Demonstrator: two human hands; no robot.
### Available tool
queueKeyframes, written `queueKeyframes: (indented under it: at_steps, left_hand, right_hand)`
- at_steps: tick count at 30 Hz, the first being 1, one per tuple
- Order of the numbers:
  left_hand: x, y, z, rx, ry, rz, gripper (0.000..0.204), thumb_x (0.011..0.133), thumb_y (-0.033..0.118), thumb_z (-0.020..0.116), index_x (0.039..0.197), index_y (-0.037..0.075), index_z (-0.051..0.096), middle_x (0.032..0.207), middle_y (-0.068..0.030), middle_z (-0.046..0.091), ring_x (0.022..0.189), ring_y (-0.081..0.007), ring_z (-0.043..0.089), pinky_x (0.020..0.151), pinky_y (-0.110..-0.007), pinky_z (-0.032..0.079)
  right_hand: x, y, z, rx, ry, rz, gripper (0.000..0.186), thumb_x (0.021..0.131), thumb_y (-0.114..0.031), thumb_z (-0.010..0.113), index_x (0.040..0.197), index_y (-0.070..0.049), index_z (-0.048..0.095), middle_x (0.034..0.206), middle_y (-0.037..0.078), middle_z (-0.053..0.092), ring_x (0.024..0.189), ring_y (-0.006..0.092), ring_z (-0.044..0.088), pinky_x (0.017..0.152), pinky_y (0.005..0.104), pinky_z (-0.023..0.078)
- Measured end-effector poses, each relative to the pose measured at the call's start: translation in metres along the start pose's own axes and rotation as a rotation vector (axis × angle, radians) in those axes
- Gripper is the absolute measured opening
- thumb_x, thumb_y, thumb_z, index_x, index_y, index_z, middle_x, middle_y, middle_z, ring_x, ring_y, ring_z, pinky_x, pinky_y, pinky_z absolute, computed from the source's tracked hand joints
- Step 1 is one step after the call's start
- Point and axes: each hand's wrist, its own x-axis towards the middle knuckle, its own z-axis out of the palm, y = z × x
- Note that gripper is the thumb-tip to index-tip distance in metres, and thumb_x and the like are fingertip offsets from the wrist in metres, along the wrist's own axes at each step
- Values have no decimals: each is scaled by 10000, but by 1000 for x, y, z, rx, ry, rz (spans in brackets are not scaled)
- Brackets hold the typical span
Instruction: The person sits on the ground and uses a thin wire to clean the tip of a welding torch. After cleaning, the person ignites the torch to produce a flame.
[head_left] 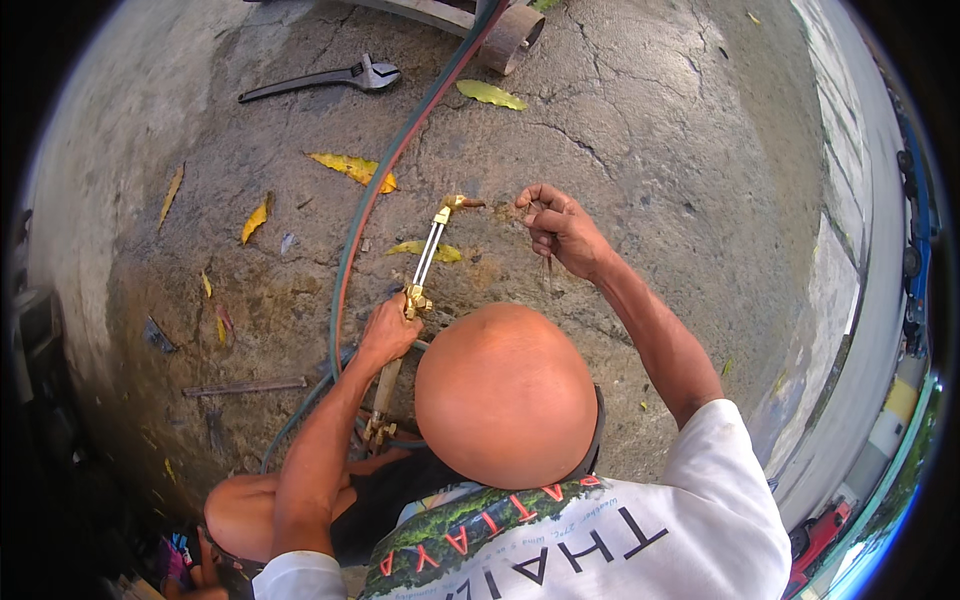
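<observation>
Torch (430, 250) in the left hand (388, 332) and thin wire (548, 272) in the right hand (562, 230): on that showing, the work looks partway along. Done, I would judge, is the readying, since the torch appears whole, its tip (472, 204) fitted and pointing right, and the hoses (347, 260) seem to run to its near end (the join itself is hard to make out). Left undone is any contact of wire and tip, which stand apart over the ground (640, 180); no flame shows. The left hand is clamped on the torch at its brass valves (416, 300), while the right hand, just right of the tip, has its fingers drawn together on the wire, which hangs toward the near side. As for containers, none can be made out; closest in shape is a rusty cylinder (512, 40) at the far edge, and whether it holds anything cannot be told. A wrench (320, 80) lies far left, beyond a yellow leaf (355, 169).
</observation>
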Motion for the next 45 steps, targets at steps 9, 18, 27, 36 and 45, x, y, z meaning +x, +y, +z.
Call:
queueKeyframes:
  at_steps: [9,18,27,36,45]
  left_hand:
    - [3,-10,5,12,24,23,312,840,188,709,986,-63,594,826,-284,655,783,-428,661,723,-509,498]
    - [2,-14,9,-85,33,39,303,848,171,717,1015,-60,613,778,-226,643,719,-352,651,682,-483,486]
    - [1,-9,8,-111,21,-26,297,863,173,720,1010,-59,607,775,-235,667,704,-381,674,685,-495,501]
    - [-2,0,4,-43,14,-54,313,871,182,714,1079,-39,635,911,-267,711,852,-418,714,742,-506,527]
    - [7,-21,12,-171,1,-109,305,879,165,705,1096,-38,635,931,-255,716,857,-406,713,750,-498,526]
  right_hand:
    - [-12,19,11,288,12,-46,171,937,-61,602,1087,-104,530,897,-34,501,553,29,353,446,202,319]
    - [1,35,-25,702,25,-119,105,964,-61,601,1065,-61,574,924,31,531,576,45,379,460,221,360]
    - [14,101,-75,804,345,-101,92,968,-23,621,1038,-62,575,928,47,559,696,123,489,582,254,448]
    - [3,85,-54,67,564,-7,205,884,-18,778,980,-69,604,891,9,595,805,143,624,675,304,558]
    - [-2,63,-42,-652,521,159,326,824,-209,870,973,39,719,778,104,721,683,156,700,639,333,563]
